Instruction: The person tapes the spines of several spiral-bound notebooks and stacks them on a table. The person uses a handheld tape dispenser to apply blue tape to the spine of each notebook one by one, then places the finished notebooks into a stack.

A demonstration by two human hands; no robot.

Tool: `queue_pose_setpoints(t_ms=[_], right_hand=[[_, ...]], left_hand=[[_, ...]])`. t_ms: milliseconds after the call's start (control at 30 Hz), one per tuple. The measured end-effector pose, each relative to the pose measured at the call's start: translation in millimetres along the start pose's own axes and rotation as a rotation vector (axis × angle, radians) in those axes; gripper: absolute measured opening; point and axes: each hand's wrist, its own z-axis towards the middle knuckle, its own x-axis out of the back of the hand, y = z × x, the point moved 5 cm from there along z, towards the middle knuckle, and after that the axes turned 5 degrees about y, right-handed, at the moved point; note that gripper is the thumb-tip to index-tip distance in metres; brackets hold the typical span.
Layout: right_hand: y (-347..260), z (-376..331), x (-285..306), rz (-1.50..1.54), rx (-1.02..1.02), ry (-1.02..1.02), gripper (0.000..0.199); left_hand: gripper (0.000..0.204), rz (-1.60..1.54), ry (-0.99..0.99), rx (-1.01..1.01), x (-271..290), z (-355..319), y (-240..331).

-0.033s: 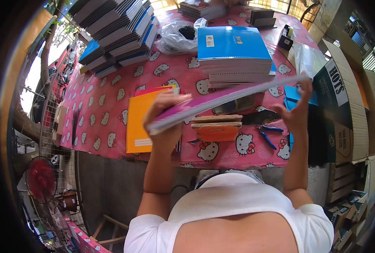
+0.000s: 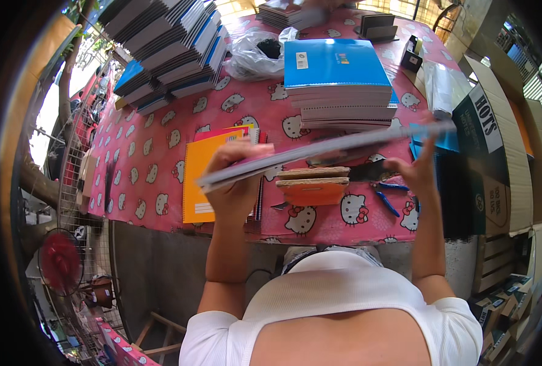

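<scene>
A notebook (image 2: 326,149) is held up over the table, tilted and seen almost edge-on, with a sliver of purple cover near its left end. My left hand (image 2: 235,165) is closed round that end, thumb on top. At the other end is my right hand (image 2: 416,169), blurred, fingers spread upward at the edge and thumb apart below; firm contact cannot be made out. Under the notebook lie an orange block with cardboard-like layers (image 2: 313,189) and blue-handled pliers (image 2: 388,200). Beside my left hand is a yellow notebook (image 2: 197,177) on other notebooks.
Blue-covered notebooks (image 2: 338,64) form a stack at the back centre. Taller notebook stacks (image 2: 167,49) rise at the back left, beside a clear plastic bag (image 2: 252,55). A cardboard box (image 2: 490,140) borders the right side. Someone's blurred hand (image 2: 310,13) shows at the far edge.
The notebook has turned more edge-on, hiding most of its purple cover. Its left end has shifted left and its right end has dropped slightly. My right hand has moved a little left.
</scene>
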Motion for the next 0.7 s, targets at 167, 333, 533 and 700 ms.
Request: queue_pose_setpoints(t_ms=[167,333,533,700], right_hand=[[49,-66,-34,0.417,-0.507,-0.232,0.017],[30,-75,-51,0.082,-0.038,-0.256,0.02],[31,-119,-75,0.012,-0.16,-0.438,0.036],[39,-118,-56,-0.039,-0.123,-0.425,0.035]], left_hand=[[0.017,0.032,-0.043,0.248,5,-30,-13],[0.037,0.055,-0.11,0.615,28,-58,-61],[0.094,0.707,-0.029,0.015,-26,-49,-3],[0.074,0.912,-0.553,-0.314,-102,-74,-11]])
